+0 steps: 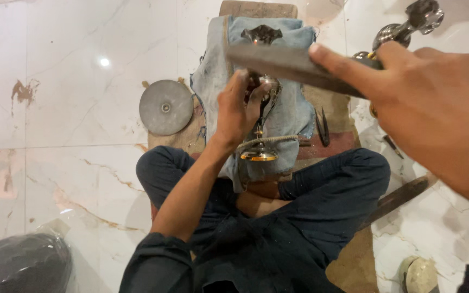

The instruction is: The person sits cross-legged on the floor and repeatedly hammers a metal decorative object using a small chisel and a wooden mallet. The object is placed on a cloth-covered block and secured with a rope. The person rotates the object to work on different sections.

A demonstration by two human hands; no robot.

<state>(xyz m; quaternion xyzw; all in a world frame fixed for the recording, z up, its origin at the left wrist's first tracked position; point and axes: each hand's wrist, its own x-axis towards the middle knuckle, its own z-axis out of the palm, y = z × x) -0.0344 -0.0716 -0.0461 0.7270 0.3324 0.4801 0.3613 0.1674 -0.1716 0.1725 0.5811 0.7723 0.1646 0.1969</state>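
My left hand [238, 108] grips a shiny metal goblet-like piece [260, 127] that lies tilted on a blue denim cloth [294, 111] over a wooden block. Its brass-rimmed base [258, 156] points toward my lap, with cord wrapped round the stem. My right hand [435, 108] is raised close to the camera and holds a flat grey metal file [283, 64] above the piece, index finger stretched along it.
I sit cross-legged in dark trousers on a white marble floor. A grey metal disc [165, 107] lies left of the block. Small hand tools [323, 126] lie to the right. Another shiny metal piece [408, 24] is at top right; a dark bag [20, 266] is at bottom left.
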